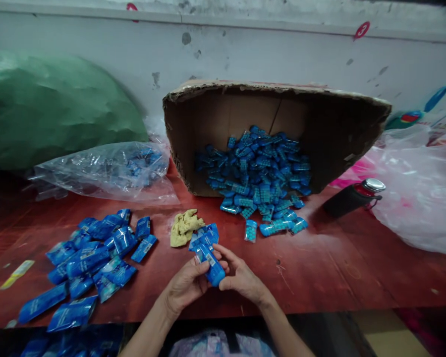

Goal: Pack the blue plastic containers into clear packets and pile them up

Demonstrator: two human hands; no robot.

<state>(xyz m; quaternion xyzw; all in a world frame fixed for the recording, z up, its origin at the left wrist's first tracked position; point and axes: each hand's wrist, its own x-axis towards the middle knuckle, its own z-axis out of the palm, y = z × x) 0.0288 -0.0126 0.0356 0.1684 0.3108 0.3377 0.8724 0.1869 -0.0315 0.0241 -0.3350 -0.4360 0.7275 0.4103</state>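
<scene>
A blue packet (215, 271) with a white barcode label is held low over the front of the table. My left hand (186, 285) is closed round its left side, thumb on top. My right hand (245, 281) grips it from the right, with the thumb by its rounded lower end and the fingers partly hidden behind it. Just beyond my fingers lie blue printed wrappers (208, 234), touching a crumpled yellow cloth (186, 226). To the left, many similar blue packets (89, 260) are heaped on the red table (319, 272).
A cardboard box (357, 129) lies on its side, small clear blue-capped containers (260, 168) spilling out. A dark flask (347, 199) leans to its right beside a plastic bag (423, 198). Left are a clear bag (96, 171), a green sack (59, 109) and a yellow cutter (18, 273).
</scene>
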